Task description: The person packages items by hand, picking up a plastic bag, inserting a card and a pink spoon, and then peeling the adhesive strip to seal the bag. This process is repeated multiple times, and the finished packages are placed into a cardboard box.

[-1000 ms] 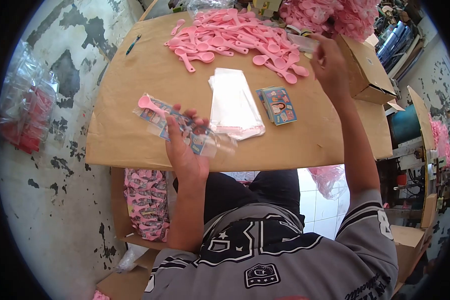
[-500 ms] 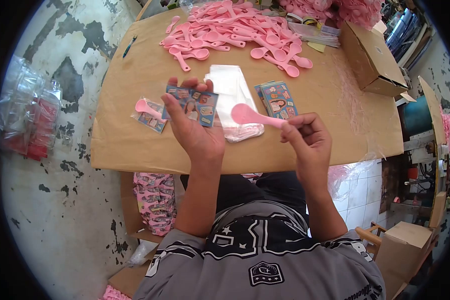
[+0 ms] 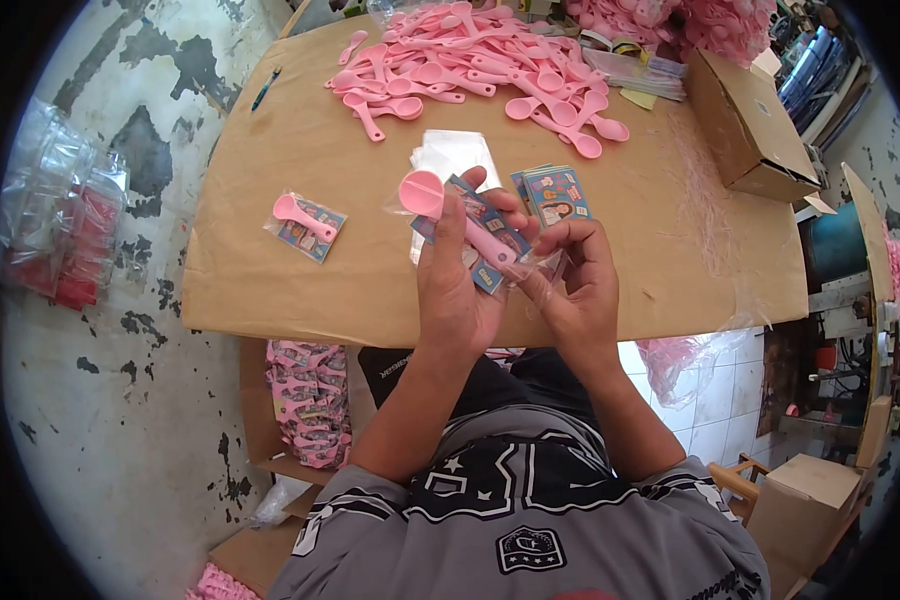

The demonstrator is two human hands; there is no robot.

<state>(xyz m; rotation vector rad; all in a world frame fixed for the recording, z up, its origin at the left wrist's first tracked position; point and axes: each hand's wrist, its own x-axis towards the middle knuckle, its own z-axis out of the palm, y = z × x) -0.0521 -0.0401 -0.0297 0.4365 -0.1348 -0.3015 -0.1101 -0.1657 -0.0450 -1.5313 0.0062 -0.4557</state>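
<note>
My left hand (image 3: pixel 460 270) is closed around a blue printed card in a clear plastic bag, with a pink measuring spoon (image 3: pixel 422 194) lying over the card. The spoon's bowl points up and left, its handle down toward my right hand (image 3: pixel 575 290). Those right fingers pinch the clear bag's end (image 3: pixel 540 270) beside the handle tip. Beneath my hands are flat clear bags (image 3: pixel 455 150), partly hidden. A stack of blue printed cards (image 3: pixel 558 195) sits just beyond my right hand. Left of my hands lies a bagged spoon and card (image 3: pixel 308 225).
A large heap of pink spoons (image 3: pixel 460 60) covers the table's far side. An open cardboard box (image 3: pixel 750 125) stands at the right edge, and a pen (image 3: pixel 264 90) lies far left. Below the table, a box holds packed pink bundles (image 3: pixel 308 405).
My right hand has brought the spoon left onto the card and now pinches the bag's end. My left hand has moved right and tilted the card.
</note>
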